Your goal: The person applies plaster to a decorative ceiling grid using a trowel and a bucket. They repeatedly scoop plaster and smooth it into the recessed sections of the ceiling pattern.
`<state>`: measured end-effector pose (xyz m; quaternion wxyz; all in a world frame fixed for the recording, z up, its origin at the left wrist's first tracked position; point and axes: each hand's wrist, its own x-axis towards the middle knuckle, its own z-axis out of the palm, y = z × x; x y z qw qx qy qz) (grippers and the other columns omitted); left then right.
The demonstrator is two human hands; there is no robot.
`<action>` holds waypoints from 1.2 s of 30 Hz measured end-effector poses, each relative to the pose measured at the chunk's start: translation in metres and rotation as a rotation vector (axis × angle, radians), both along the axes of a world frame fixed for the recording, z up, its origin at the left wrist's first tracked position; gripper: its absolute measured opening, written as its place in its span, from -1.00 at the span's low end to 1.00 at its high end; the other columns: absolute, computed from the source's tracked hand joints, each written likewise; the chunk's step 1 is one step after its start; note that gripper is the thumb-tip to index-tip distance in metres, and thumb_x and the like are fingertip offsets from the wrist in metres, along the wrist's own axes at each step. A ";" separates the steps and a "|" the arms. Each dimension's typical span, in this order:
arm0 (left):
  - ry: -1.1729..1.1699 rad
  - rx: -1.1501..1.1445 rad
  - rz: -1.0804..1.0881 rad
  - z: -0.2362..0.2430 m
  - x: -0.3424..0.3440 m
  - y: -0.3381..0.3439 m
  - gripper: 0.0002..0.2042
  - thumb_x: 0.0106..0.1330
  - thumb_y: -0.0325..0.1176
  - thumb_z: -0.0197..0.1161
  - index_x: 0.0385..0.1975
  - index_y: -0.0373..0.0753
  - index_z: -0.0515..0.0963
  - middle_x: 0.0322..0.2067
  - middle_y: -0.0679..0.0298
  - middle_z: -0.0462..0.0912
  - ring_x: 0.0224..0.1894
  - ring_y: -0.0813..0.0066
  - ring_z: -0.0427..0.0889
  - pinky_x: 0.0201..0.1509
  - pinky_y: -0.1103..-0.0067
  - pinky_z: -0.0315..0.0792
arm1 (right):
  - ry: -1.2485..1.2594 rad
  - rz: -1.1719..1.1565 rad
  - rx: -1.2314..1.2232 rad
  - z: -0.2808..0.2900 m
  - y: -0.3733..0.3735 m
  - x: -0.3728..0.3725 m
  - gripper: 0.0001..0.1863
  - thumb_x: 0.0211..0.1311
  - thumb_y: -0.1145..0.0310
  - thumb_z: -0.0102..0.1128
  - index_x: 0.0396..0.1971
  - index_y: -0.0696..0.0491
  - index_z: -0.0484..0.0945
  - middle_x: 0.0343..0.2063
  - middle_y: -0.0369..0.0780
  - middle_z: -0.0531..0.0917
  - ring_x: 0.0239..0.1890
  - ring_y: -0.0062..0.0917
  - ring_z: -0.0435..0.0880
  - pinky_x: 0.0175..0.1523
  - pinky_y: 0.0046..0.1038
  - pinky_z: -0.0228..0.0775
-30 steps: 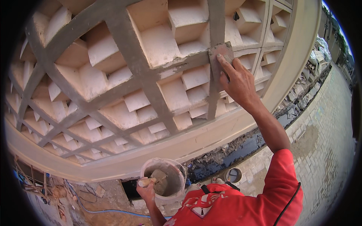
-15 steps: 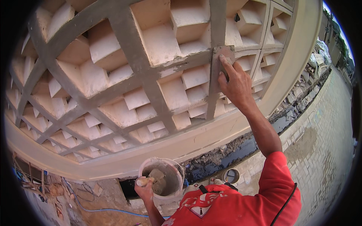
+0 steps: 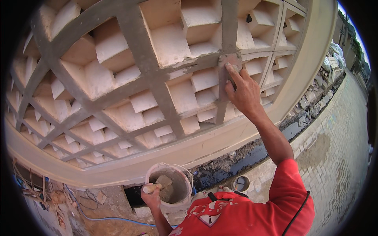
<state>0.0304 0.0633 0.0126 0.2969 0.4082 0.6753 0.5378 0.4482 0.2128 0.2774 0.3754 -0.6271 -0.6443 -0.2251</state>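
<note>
My right hand [image 3: 245, 88] is closed on a small flat plastering trowel [image 3: 225, 59], whose plate lies against a grey mortar joint of the pale breeze-block wall [image 3: 167, 43]. Its index finger stretches along the plate, and the grip is partly hidden by the hand. Low in the view, my left hand [image 3: 152, 200] is wrapped round the pale handle of a pointed trowel [image 3: 165, 181]. That trowel's blade, coated in mortar, is over the mouth of a round bucket [image 3: 185, 173] with mortar on its inside.
Below the wall runs a dark, wet drain channel [image 3: 232, 169]. A small round container [image 3: 241, 183] stands by my feet. On the right lies a block-paved road [image 3: 338, 137], with rubble and sacks [image 3: 334, 55] along the wall. A blue hose [image 3: 114, 219] crosses the ground at lower left.
My right hand and its plastering trowel have slid slightly down and left along the mortar joint. My left hand has barely moved, still with the pointed trowel at the bucket.
</note>
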 end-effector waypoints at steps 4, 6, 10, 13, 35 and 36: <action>-0.004 0.020 0.017 0.000 0.000 -0.001 -0.70 -0.07 -0.63 0.39 -0.29 -0.35 0.53 -0.32 0.23 0.58 -0.28 0.46 0.57 -0.10 0.51 0.49 | -0.011 0.063 -0.119 -0.030 -0.015 0.019 -0.47 0.05 0.38 0.19 0.13 -0.08 0.51 -0.42 -0.14 0.49 -0.48 -0.27 0.58 -0.35 -0.24 0.44; -0.048 0.018 0.030 0.004 0.002 -0.003 -0.70 -0.07 -0.64 0.38 -0.29 -0.35 0.53 -0.32 0.23 0.57 -0.28 0.46 0.57 -0.10 0.50 0.49 | 0.049 0.068 -0.055 -0.012 -0.021 0.017 -0.47 0.05 0.38 0.19 0.13 -0.07 0.51 -0.43 -0.15 0.49 -0.49 -0.28 0.57 -0.35 -0.23 0.44; 0.036 -0.006 0.014 0.010 0.005 -0.002 -0.71 -0.06 -0.65 0.35 -0.28 -0.36 0.52 -0.33 0.23 0.57 -0.28 0.46 0.57 -0.10 0.51 0.49 | 0.119 0.099 0.115 0.030 -0.011 0.011 -0.47 0.06 0.38 0.18 0.13 -0.07 0.51 -0.45 -0.18 0.48 -0.51 -0.28 0.56 -0.35 -0.24 0.43; -0.012 -0.009 -0.004 0.011 0.007 0.001 -0.71 -0.06 -0.65 0.35 -0.29 -0.37 0.52 -0.33 0.23 0.57 -0.27 0.46 0.57 -0.08 0.51 0.48 | 0.052 0.055 0.070 0.008 0.004 0.007 -0.47 0.06 0.37 0.20 0.13 -0.07 0.51 -0.45 -0.15 0.47 -0.50 -0.28 0.57 -0.36 -0.22 0.44; 0.058 0.055 -0.019 -0.001 0.012 0.006 -0.72 -0.03 -0.64 0.36 -0.27 -0.40 0.54 -0.35 0.22 0.60 -0.34 0.49 0.57 -0.17 0.54 0.49 | 0.110 0.073 -0.009 0.013 -0.023 0.015 -0.47 0.06 0.35 0.18 0.13 -0.04 0.51 -0.43 -0.12 0.51 -0.45 -0.20 0.62 -0.32 -0.23 0.48; 0.073 0.056 -0.024 -0.003 0.012 0.006 -0.72 -0.03 -0.64 0.36 -0.27 -0.40 0.54 -0.35 0.22 0.60 -0.34 0.49 0.57 -0.18 0.54 0.49 | 0.108 0.060 0.007 0.024 -0.018 0.015 -0.48 0.07 0.35 0.17 0.13 -0.04 0.50 -0.43 -0.12 0.51 -0.44 -0.20 0.62 -0.31 -0.24 0.48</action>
